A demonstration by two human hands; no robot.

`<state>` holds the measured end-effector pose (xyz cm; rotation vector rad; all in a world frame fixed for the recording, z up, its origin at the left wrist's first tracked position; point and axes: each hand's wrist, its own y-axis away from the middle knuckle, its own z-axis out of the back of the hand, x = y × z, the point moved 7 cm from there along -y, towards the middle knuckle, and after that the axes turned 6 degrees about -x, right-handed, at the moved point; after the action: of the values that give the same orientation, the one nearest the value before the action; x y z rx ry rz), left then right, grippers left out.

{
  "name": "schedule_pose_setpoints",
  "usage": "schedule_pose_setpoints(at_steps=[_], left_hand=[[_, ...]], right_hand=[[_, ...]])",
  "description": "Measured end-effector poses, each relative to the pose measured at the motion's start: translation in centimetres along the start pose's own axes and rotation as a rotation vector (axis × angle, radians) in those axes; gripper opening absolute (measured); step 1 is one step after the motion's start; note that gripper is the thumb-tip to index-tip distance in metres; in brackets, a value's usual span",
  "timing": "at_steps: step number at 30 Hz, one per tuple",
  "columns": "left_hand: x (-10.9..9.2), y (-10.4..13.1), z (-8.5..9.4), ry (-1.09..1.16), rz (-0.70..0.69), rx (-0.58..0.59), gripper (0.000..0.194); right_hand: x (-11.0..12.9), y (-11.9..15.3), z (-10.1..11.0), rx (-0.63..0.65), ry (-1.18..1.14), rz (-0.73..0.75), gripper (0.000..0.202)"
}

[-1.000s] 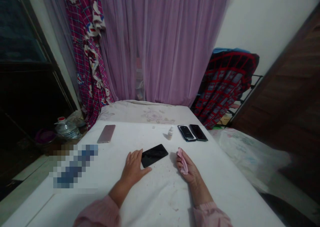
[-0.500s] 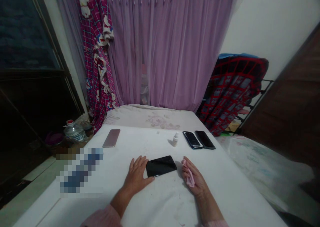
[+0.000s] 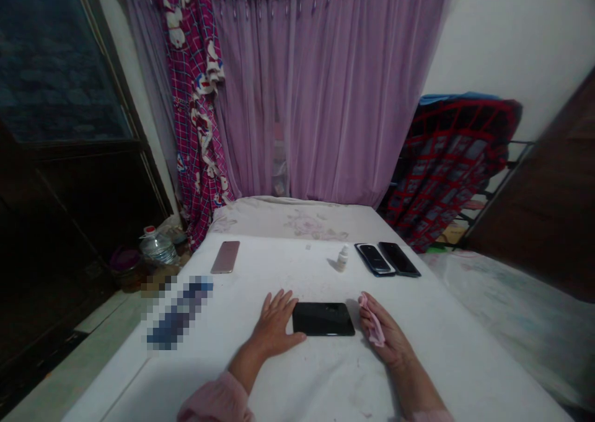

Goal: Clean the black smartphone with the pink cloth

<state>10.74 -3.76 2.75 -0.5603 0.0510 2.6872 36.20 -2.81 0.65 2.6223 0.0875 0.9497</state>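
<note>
A black smartphone (image 3: 323, 319) lies flat on the white-covered surface, its dark glossy face up and its long side running left to right. My left hand (image 3: 277, 326) grips its left end, with the thumb at the near corner and the fingers at the far one. Just off the phone's right end, my right hand (image 3: 382, 332) is closed around a crumpled pink cloth (image 3: 374, 324). Beyond them stands a small white-capped spray bottle (image 3: 343, 259) with pale liquid inside.
A rose-coloured phone (image 3: 225, 257) lies at the back left. Dark phones (image 3: 400, 259) sit side by side at the back right, one on a white-edged piece. A blurred-out patch (image 3: 179, 316) covers something bluish at the left. A large water bottle (image 3: 158, 246) stands beyond the left edge.
The smartphone has turned slightly clockwise, from slanted to nearly level, with my left hand at its end. The view has shifted left. My right hand keeps the pink cloth.
</note>
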Motion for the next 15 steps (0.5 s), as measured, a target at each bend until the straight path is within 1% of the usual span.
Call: schedule_pose_setpoints(at_steps=[4, 6, 11, 15], left_hand=[[0.1, 0.03, -0.31, -0.01, -0.022, -0.039, 0.083], [0.15, 0.0, -0.49, -0.017, -0.022, -0.056, 0.085], [0.18, -0.03, -0.51, -0.018, -0.028, -0.124, 0.075], [0.48, 0.07, -0.47, -0.019, -0.048, -0.241, 0.069]], right_hand=[[0.08, 0.3, -0.27, 0.017, 0.046, 0.019, 0.035], [0.19, 0.39, -0.23, 0.013, 0.064, 0.035, 0.034], [0.31, 0.53, -0.01, -0.034, 0.12, 0.071, 0.038], [0.29, 0.92, -0.39, -0.033, 0.228, 0.126, 0.04]])
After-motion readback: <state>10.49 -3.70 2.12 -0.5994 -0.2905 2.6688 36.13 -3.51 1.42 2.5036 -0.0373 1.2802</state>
